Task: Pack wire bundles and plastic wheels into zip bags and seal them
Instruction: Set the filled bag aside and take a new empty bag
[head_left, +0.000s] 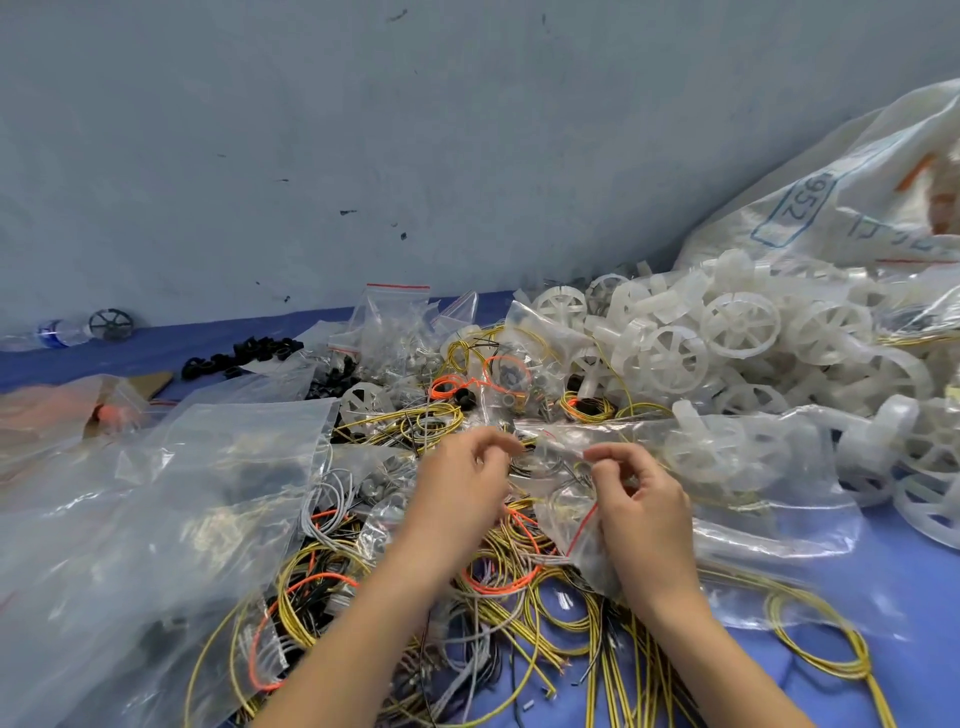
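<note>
A small clear zip bag with a red strip at its mouth hangs between my hands at the centre. My right hand pinches the bag's upper edge between thumb and fingers. My left hand has curled fingers at the bag's left edge; what they pinch is blurred. Thin wires show inside the bag. Loose wire bundles in yellow, orange, grey and black lie under my hands. A heap of white plastic wheels lies to the right.
Large clear bags cover the left of the blue table. More small zip bags stand behind the wires. Black rings lie at the back left. A big white sack leans against the wall at the right.
</note>
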